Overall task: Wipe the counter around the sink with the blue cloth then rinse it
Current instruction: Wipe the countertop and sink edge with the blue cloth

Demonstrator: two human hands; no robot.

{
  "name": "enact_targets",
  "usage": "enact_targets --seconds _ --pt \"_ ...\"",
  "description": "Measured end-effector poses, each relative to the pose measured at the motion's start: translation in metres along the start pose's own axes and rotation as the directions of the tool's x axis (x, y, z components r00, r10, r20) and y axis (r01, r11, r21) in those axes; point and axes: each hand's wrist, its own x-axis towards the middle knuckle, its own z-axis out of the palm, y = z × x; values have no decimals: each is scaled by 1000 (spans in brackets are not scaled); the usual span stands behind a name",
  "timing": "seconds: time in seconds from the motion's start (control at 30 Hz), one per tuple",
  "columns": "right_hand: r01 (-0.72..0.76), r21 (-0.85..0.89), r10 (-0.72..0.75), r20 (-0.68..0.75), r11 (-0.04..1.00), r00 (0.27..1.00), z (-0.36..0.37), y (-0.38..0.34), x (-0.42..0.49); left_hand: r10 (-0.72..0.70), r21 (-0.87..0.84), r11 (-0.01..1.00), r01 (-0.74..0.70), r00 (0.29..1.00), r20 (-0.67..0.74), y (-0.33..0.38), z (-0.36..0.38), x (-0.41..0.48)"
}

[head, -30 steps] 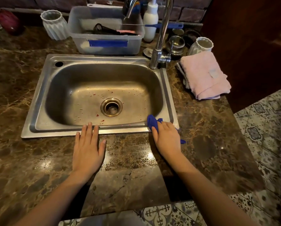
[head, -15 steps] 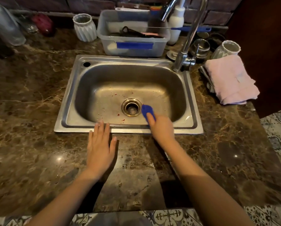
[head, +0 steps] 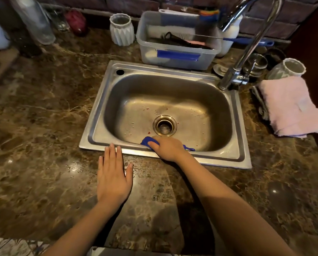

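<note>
Cloth [head: 147,140] sits on the sink's [head: 244,145] near rim, pressed down by the right hand [head: 168,147], whose fingers curl over it to drive the wipe. Left hand [head: 114,179] lies flat, fingers spread, on the worktop [head: 43,145], likely bracing.

no readable text, labels or numbers

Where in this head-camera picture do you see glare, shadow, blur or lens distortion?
Head view: glare spots on the counter at the left and lower right; shadow falls under both forearms toward the near edge; the tap and sink edges bow from the wide lens; the right hand on the cloth looks slightly soft.
</note>
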Motion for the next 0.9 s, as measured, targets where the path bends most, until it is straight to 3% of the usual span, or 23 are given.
enact_targets --seconds 0.2,0.27,0.33,0.43,0.53,0.6,0.67,0.83,0.9 --pt "-194 255 143 207 947 968 -10 4 40 16 9 1000 -15 1000 -11 -1 -1 0" --pt "-239 401 215 105 884 971 -20 17 35 19 2 1000 -19 1000 -3 -1 -1 0" --pt "-169 479 226 -64 862 972 -30 28 21 22 -7 1000 -22 1000 -6 -2 -2 -1" --pt "36 425 20 -126 904 992 -37 13 -8 27 -8 1000 -27 1000 -10 -2 0 0" --pt "117 52 -117 2 992 993 -11 -24 -15 28 -17 999 -28 999 -21 -2 1 0" --pt "66 -116 -68 -17 991 998 4 -43 -7 27 -29 999 -28 999 -26 -2 2 0" --pt "-13 -69 10 -48 998 999 6 -48 10 23 -31 999 -24 999 -29 -2 1 0" --pt "-261 42 254 118 965 960 1 -33 44 5 -14 1000 -5 1000 12 -2 -1 1" --pt "-327 137 322 56 935 945 -3 -20 40 4 -12 1000 -3 999 34 -2 -3 2"
